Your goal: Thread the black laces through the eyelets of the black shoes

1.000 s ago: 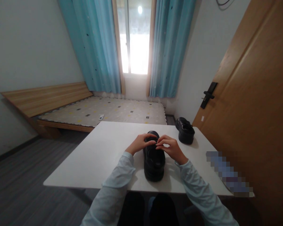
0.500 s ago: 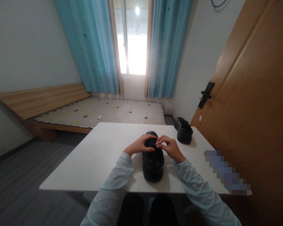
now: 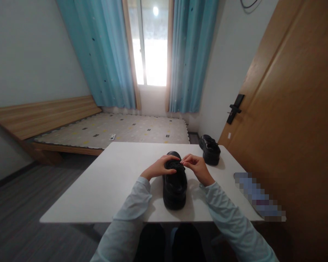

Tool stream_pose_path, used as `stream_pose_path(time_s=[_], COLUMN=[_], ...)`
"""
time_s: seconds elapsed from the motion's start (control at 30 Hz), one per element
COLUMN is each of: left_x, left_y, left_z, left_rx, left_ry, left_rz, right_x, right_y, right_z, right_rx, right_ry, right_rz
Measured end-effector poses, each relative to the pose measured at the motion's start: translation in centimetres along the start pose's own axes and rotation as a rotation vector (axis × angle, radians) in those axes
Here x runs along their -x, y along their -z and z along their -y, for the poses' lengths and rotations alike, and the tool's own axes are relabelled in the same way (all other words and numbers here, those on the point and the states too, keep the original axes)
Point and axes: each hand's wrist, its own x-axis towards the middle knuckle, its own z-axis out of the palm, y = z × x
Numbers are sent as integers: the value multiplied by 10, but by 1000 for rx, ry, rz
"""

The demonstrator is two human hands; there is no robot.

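Observation:
A black lace-up shoe [image 3: 175, 191] stands upright on the white table [image 3: 98, 189], its heel towards me and its toe towards the window. My left hand [image 3: 160, 167] spans the laced front from the left, thumb and fingers spread to either side of the laces and gripping the shoe. At the right side of the laces, my right hand [image 3: 198, 168] pinches with thumb and forefinger; a bit of lace appears to be between the fingertips, though it is tiny.
Another black shoe [image 3: 211, 151] stands at the table's back right corner. A blurred bluish item [image 3: 258, 198] lies along the right edge. Beyond the table is a bed [image 3: 131, 127] with a small white device [image 3: 113, 137] on it. A wooden door [image 3: 289, 109] is at the right.
My right hand has lifted slightly away from the laces, to the right of my left hand. My left hand remains on the shoe. The whole view has shifted a little.

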Motion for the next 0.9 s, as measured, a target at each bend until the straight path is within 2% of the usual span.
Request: stream_pose_path(time_s=[0.47,0.9], left_x=[0,0], left_y=[2,0], left_z=[-3,2], left_rx=[-14,-13], left_ry=[-1,-1], left_rz=[12,6], right_x=[-3,-3], right_y=[9,8], right_z=[-10,-11], right_rx=[-42,-92], right_ry=[60,61], right_rz=[-128,-178])
